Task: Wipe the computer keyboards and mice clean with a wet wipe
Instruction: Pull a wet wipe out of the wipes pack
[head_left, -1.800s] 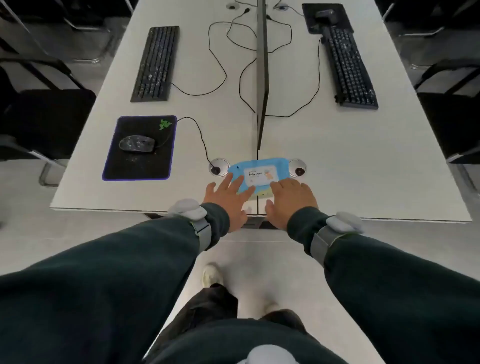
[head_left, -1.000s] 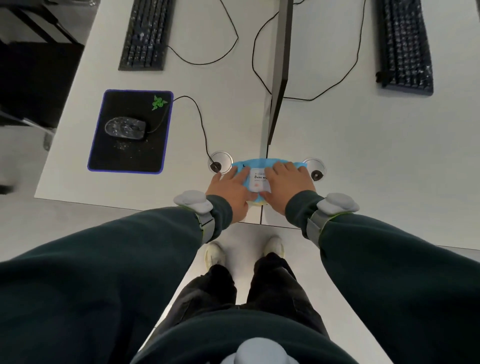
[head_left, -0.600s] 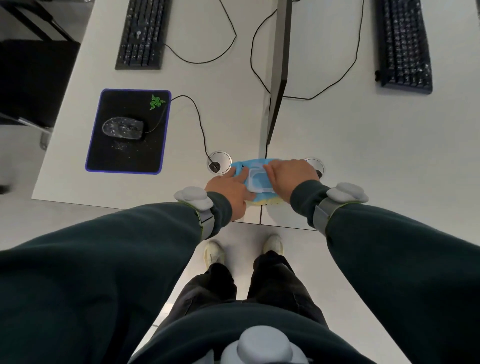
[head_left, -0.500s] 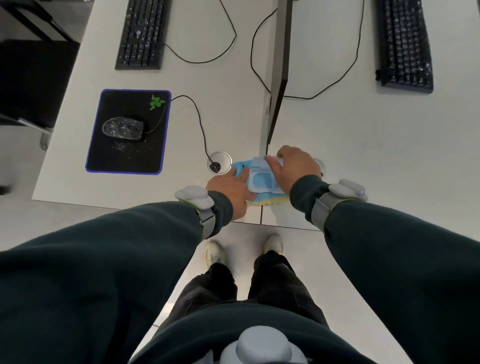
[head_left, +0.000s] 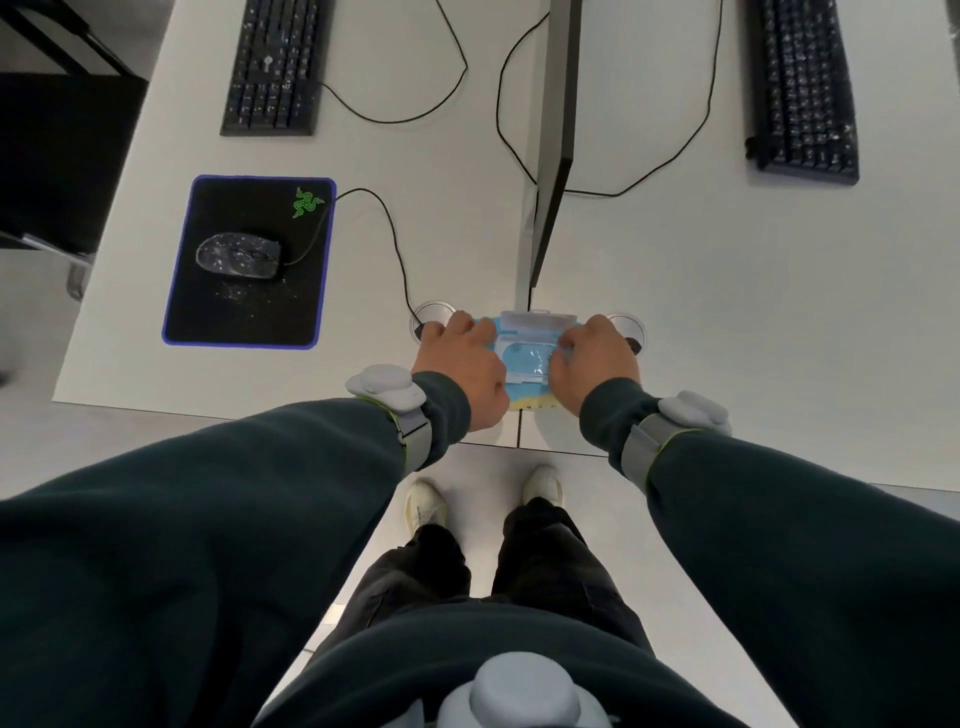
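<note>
blue wipe pack (head_left: 524, 358) lies at the near edge of our white table (head_left: 727, 312), its clear lid (head_left: 537, 322) flipped up. our left hand (head_left: 462, 364) grips its left end. our right hand (head_left: 595, 364) curls its fingers onto the opening, and we cannot tell whether they pinch a wipe. the speckled mouse (head_left: 239, 255) sits on its black pad (head_left: 208, 322) to the left, with the left keyboard (head_left: 272, 62) and right keyboard (head_left: 802, 88) farther back.

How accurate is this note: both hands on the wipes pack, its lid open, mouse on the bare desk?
One error: the head view shows the mouse on the black mouse pad, not the bare desk. The rest holds.
</note>
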